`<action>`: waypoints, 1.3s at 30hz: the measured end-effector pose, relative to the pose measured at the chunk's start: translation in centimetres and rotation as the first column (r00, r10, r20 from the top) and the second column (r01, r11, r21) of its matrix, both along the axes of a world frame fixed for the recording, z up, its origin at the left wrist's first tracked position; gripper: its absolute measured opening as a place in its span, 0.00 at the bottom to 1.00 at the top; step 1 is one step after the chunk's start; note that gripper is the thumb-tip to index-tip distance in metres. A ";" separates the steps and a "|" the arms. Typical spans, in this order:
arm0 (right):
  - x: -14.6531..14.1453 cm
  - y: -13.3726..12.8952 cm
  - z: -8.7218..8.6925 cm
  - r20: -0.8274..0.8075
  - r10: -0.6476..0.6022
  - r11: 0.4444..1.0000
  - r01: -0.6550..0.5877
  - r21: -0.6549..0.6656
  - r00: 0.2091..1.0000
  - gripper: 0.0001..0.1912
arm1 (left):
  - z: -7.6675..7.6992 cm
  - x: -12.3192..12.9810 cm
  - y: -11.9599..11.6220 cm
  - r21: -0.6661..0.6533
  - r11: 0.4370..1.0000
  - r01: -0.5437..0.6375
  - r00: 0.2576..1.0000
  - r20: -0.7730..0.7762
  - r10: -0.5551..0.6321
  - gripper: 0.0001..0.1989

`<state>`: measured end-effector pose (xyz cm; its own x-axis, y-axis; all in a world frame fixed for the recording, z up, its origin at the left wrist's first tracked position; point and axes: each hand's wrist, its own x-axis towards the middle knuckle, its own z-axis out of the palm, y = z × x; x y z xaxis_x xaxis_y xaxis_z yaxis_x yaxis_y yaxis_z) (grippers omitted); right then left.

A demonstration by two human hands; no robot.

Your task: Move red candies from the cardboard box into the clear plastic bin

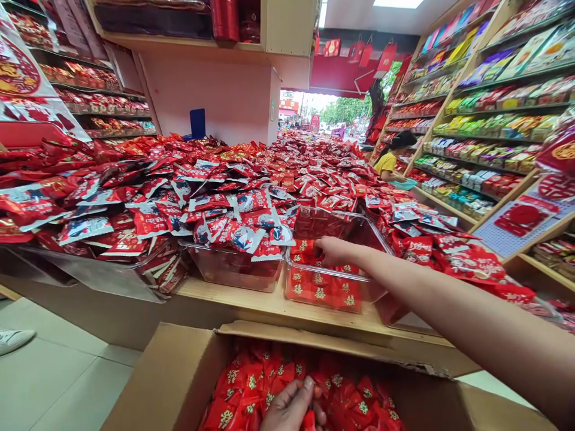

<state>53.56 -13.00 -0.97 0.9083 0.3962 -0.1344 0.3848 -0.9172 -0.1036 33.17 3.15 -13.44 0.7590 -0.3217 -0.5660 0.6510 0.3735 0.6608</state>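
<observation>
My right hand [335,251] reaches into a clear plastic bin [368,286], with bent fingers closed at a small red packet bearing gold double-happiness characters. Similar red packets [320,292] are stacked in rows against the bin's front wall. Lower down, my left hand [290,407] is inside an open cardboard box [179,371], its thumb and fingers closed around a red packet. Many loose red packets [251,383] with the same gold print fill the box around it. Part of the left hand is cut off by the bottom edge of the picture.
Heaped red and white snack packets [242,221] cover the display behind, overflowing neighbouring clear bins [233,266]. A wooden ledge [251,299] runs between bins and box. Stocked shelves [489,120] line the right side, where a person in a yellow top [389,161] is low beside them. A shoe [15,340] shows at left.
</observation>
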 end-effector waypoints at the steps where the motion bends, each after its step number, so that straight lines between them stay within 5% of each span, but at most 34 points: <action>1: 0.1 0.0 0.0 0.002 -0.007 1.000 0.007 0.011 1.000 0.13 | 0.4 0.0 0.1 -0.011 1.000 -0.010 0.999 -0.033 0.010 0.20; 6: -0.4 0.1 2.8 0.169 -0.058 0.994 0.041 0.099 0.984 0.10 | 2.7 0.0 0.7 -0.116 0.985 -0.128 0.972 -0.211 0.101 0.13; 10: -6.6 0.4 6.8 0.453 -0.185 0.918 -0.011 0.397 0.872 0.09 | 4.1 -0.2 1.2 -0.214 0.964 -0.157 0.985 -0.100 0.139 0.12; 13: -14.8 1.0 5.6 0.351 -0.317 0.693 -0.038 0.720 0.881 0.07 | 4.5 -0.2 1.5 -0.247 0.959 -0.137 0.976 0.133 0.174 0.17; 16: -21.3 2.2 -0.2 -0.149 -0.317 0.426 0.281 0.860 0.937 0.08 | 4.6 -0.4 1.4 -0.177 0.976 -0.127 0.911 0.369 0.185 0.19; 19: -23.7 3.7 -6.2 -0.493 -0.267 0.119 0.536 0.836 0.828 0.13 | 4.6 -0.8 1.2 -0.085 0.995 -0.057 0.884 0.459 0.090 0.20; 22: -23.7 4.5 -8.6 -0.570 -0.239 -0.060 0.574 0.817 0.786 0.15 | 4.7 -1.0 1.1 -0.005 1.000 -0.019 0.884 0.467 0.019 0.19; 30: -24.1 4.4 -8.4 -0.582 -0.231 -0.263 0.526 0.809 0.780 0.12 | 4.5 -0.2 1.2 0.018 0.997 -0.073 0.969 0.236 0.066 0.08; 36: -24.4 4.5 -9.2 -0.618 -0.056 -0.425 0.541 0.726 0.784 0.10 | 4.3 -0.3 1.0 -0.024 0.992 -0.124 0.954 0.274 0.126 0.06; 38: -24.4 4.2 -9.3 -0.526 -0.103 -0.384 0.453 0.804 0.845 0.07 | 4.5 -0.3 1.1 -0.032 0.994 -0.105 0.940 0.323 0.110 0.06; 39: -24.5 4.0 -9.3 -0.434 -0.162 -0.310 0.372 0.875 0.886 0.04 | 4.7 -0.3 1.2 -0.040 0.995 -0.087 0.936 0.340 0.095 0.05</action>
<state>29.09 -8.97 -10.22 0.9894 -0.1438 -0.0183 0.0289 0.3191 -0.9473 32.91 4.37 -8.74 0.9317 -0.2524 -0.2610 0.3507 0.4390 0.8272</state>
